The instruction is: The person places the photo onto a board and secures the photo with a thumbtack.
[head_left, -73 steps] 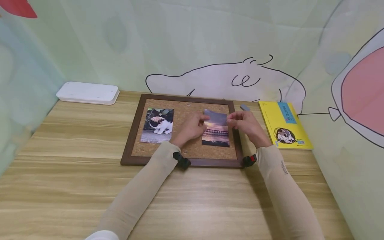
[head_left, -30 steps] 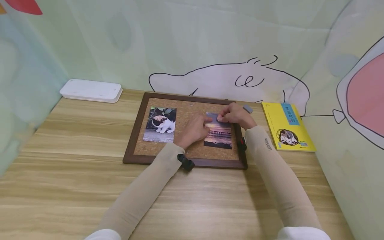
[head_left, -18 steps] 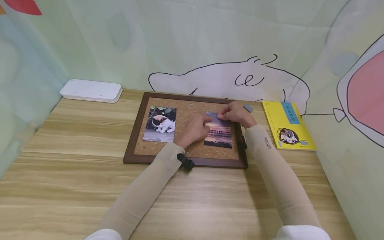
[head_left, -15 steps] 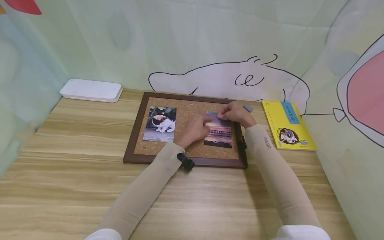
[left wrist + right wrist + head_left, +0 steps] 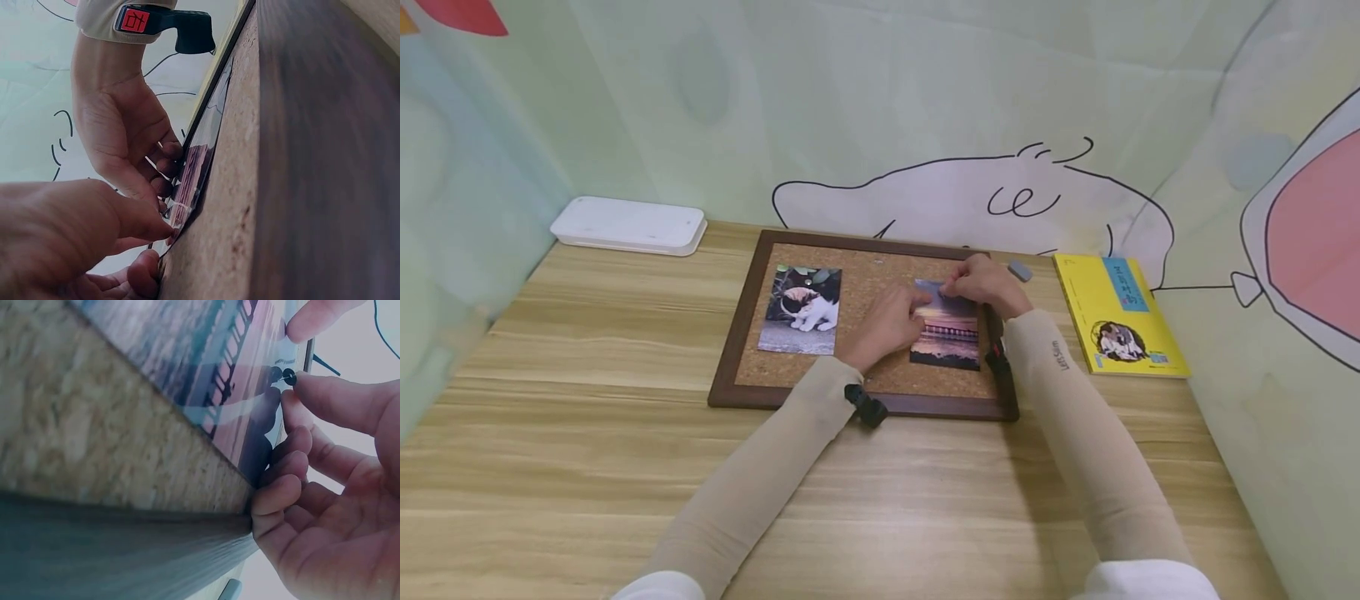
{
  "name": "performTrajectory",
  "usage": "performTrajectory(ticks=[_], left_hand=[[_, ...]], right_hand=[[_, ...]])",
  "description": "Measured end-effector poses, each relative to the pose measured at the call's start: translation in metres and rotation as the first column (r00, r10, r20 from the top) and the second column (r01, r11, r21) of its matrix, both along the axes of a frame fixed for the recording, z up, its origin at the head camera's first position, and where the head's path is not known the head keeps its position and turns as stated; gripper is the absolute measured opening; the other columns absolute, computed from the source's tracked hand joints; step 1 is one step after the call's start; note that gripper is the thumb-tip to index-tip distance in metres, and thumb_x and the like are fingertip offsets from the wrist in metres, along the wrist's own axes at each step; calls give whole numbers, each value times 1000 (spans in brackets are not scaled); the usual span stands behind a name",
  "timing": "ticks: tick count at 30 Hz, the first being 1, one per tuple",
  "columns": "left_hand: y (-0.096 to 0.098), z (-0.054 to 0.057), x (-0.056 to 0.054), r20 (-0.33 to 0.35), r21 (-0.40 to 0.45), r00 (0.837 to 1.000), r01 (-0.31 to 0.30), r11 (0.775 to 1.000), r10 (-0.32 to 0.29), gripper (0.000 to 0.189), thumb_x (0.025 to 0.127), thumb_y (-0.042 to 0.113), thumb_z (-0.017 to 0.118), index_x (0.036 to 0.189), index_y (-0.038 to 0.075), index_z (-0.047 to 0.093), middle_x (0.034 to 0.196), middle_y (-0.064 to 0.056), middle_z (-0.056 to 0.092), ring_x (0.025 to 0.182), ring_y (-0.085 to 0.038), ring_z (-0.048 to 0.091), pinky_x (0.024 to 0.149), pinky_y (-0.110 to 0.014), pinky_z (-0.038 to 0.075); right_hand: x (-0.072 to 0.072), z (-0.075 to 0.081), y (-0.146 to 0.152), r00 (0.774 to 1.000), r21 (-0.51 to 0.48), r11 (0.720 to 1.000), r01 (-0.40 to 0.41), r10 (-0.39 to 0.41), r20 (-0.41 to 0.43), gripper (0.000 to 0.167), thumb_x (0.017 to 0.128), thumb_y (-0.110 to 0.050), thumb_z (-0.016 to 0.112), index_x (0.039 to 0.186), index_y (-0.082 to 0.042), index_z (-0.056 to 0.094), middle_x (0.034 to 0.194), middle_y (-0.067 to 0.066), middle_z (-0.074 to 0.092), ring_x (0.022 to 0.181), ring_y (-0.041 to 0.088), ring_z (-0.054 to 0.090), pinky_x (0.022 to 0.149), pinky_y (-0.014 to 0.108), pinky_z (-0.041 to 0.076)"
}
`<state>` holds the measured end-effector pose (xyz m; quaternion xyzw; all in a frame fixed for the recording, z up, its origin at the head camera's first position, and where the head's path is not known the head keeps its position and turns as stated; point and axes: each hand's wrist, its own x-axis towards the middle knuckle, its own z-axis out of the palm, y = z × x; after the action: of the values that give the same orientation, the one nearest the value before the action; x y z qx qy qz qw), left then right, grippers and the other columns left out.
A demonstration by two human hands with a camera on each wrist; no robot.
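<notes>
A sunset photo (image 5: pixel 951 340) lies on the right half of a cork board (image 5: pixel 872 268) with a brown frame. My left hand (image 5: pixel 883 325) rests on the board, its fingertips pressing the photo's upper left edge. At the photo's upper part, my right hand (image 5: pixel 983 282) pinches a small thumbtack (image 5: pixel 289 376) between thumb and index finger. In the right wrist view the tack's point faces the glossy photo and is mirrored in it. A cat photo (image 5: pixel 801 312) lies on the board's left half, with a shiny tack (image 5: pixel 808 283) near its top.
The board lies on a wooden table (image 5: pixel 587 400) near a cartoon-printed backdrop. A white case (image 5: pixel 628 225) stands at the back left. To the right of the board are a small grey eraser-like block (image 5: pixel 1020 270) and a yellow book (image 5: pixel 1116 317).
My right hand has moved left from the photo's right edge to over its upper part. The left hand keeps its place at the left edge. In the last half second the right hand shifts slightly.
</notes>
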<state>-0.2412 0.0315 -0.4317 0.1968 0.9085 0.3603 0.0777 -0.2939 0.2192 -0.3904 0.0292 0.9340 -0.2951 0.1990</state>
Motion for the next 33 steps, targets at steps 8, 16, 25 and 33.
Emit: performTrajectory(ticks=[8,16,25,33], left_hand=[[0,-1,0,-3,2,1000,1,1000,-1,50,94,-2,62,144,2,67,146,-16,69,115,-29,60,101,-43,49],[0,-4,-1,-5,14,1000,-2,1000,2,50,94,-2,60,143,1,67,141,-17,72,105,-28,60,96,-41,49],[-1,-2,0,-26,14,1000,7,1000,-7,50,93,-3,61,142,1,68,145,-17,70,117,-29,62,106,-45,51],[-1,1,2,-14,7,1000,12,1000,-12,48,95,-2,61,143,1,67,147,-17,69,115,-30,61,103,-45,51]], right_hand=[[-1,-2,-1,1000,6,1000,9,-10,14,17,98,-24,72,104,-8,73,102,3,60,96,22,54,81,32,44],[-1,0,0,999,28,999,-25,24,27,19,95,-24,71,104,-7,74,91,-1,54,82,17,50,71,30,43],[-3,1,1,998,-11,998,-63,63,23,34,94,-20,68,68,-17,47,60,-9,37,59,10,39,61,29,38],[-3,2,1,999,-1,999,-32,32,37,19,92,-20,68,80,-13,55,81,-1,46,78,18,47,68,30,41]])
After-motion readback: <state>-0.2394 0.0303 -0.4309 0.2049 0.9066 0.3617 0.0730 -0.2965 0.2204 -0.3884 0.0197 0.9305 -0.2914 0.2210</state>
